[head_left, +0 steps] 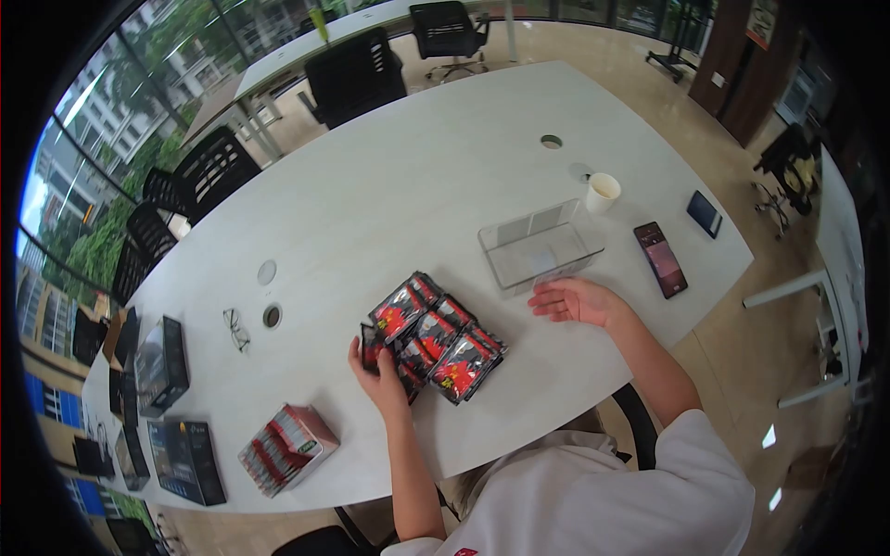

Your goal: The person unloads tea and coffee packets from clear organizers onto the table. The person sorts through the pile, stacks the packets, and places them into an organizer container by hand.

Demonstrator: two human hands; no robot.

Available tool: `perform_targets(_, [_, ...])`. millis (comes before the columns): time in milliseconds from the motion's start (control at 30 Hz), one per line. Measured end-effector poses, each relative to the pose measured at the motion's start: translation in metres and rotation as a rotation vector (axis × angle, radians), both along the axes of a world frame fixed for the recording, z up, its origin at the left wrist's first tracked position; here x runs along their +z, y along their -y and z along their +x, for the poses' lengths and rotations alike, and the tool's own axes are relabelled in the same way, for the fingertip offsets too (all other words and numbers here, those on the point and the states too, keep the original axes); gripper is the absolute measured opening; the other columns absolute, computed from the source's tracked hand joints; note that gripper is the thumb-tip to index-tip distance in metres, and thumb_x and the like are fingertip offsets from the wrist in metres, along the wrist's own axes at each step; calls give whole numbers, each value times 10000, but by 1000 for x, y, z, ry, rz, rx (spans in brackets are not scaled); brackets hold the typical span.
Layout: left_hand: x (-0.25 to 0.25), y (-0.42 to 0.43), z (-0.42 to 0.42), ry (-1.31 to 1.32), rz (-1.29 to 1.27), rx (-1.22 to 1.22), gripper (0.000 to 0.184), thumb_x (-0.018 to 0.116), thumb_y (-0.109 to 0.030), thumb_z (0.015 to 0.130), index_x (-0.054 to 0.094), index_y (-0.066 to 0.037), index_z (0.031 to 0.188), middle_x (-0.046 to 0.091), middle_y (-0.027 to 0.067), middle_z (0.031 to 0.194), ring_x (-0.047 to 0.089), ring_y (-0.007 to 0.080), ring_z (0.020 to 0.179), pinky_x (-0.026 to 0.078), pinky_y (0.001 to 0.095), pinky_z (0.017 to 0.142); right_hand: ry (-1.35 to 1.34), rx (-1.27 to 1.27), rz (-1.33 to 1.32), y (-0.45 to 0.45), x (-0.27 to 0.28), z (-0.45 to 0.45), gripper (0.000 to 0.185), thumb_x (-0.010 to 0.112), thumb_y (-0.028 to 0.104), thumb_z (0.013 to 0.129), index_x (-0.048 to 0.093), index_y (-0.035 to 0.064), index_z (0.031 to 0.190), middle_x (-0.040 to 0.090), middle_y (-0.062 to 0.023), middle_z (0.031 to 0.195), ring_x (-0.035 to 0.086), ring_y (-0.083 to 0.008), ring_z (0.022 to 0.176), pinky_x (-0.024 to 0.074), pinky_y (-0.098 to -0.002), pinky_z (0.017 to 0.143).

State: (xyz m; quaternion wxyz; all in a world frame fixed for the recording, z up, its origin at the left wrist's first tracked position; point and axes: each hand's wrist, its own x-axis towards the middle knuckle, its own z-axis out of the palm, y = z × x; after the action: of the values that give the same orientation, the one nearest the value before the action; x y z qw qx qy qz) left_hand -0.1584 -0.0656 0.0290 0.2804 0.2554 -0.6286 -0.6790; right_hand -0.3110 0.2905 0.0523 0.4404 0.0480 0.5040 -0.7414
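Note:
Several red-and-black foil packets (454,357) lie in stacked piles at the middle of the near table. At the left side of the piles, my left hand (378,378) is closed on one dark packet (370,347), thumb and fingers around its edges. My right hand (577,302) is open and holds nothing, fingers stretched toward the left. It is just in front of a clear plastic bin (519,264); whether the fingertips touch its near wall I cannot tell. The bin's bottom shows through its walls.
On the white table (408,204) are a carton of packets (306,442), black boxes (185,461), eyeglasses (236,331), a paper cup (603,192), a phone (661,259) and a dark card-like item (705,214). Black chairs (356,79) stand along the far side.

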Motion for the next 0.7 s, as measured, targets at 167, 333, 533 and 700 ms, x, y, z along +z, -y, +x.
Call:
perform_targets(167, [6,-5,-4,-49,-39,33,630,581,-22,958,287,-15,1515,476,211,1432,541,239,1239,422,345,1054,-375,-117,345,48,17,17,453,589,228,998,473,99,1416,673,-102,1208,692,-185,1019,528,-291,753])
perform_targets(333, [-10,3,-2,17,-290,179,673,642,-145,933,318,66,1484,346,240,1535,324,350,1444,264,418,1183,-760,-274,424,73,-34,42,394,598,228,996,535,79,1356,669,-51,1195,652,-121,1028,482,-273,772])
perform_targets(533, [22,-10,13,42,-606,271,628,639,-105,887,396,24,1451,346,261,1533,308,413,1434,246,488,1178,-1116,-384,270,93,-27,96,489,493,311,1046,467,-6,1418,532,-158,1415,489,-259,1328,390,-381,1066])
perform_targets(700, [37,-20,37,43,-725,264,590,619,-107,887,423,3,1433,350,231,1544,314,394,1427,245,494,1166,-1302,-170,228,130,-20,126,667,492,366,1033,293,-37,1526,250,-266,1603,272,-379,1488,263,-474,1176])
